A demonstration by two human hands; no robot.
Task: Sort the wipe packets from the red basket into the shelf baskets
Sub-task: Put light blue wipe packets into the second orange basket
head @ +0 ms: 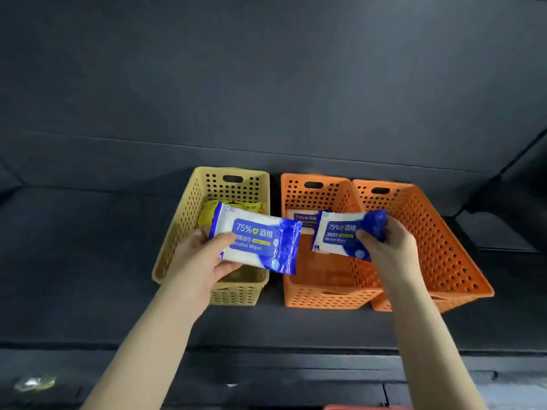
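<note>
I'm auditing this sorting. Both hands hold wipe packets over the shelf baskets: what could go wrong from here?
The left hand holds a blue packet above the yellow basket, where a yellow packet lies; released there, it would likely be missorted. The right hand grips a second blue packet by one end and might lose it, though the middle orange basket beneath holds a matching packet.

Two bare arms in shot here. The left forearm (148,344) is uncovered from the bottom edge all the way to the wrist, slim and smooth, broadening toward the elbow. The right forearm (426,335) is the same story, bare skin along its whole visible length. Now the left hand (201,258): bare, with slender fingers and a rounded thumb. The right hand (390,247) is bare as well, knuckles showing, nails too blurred to make out.
</note>
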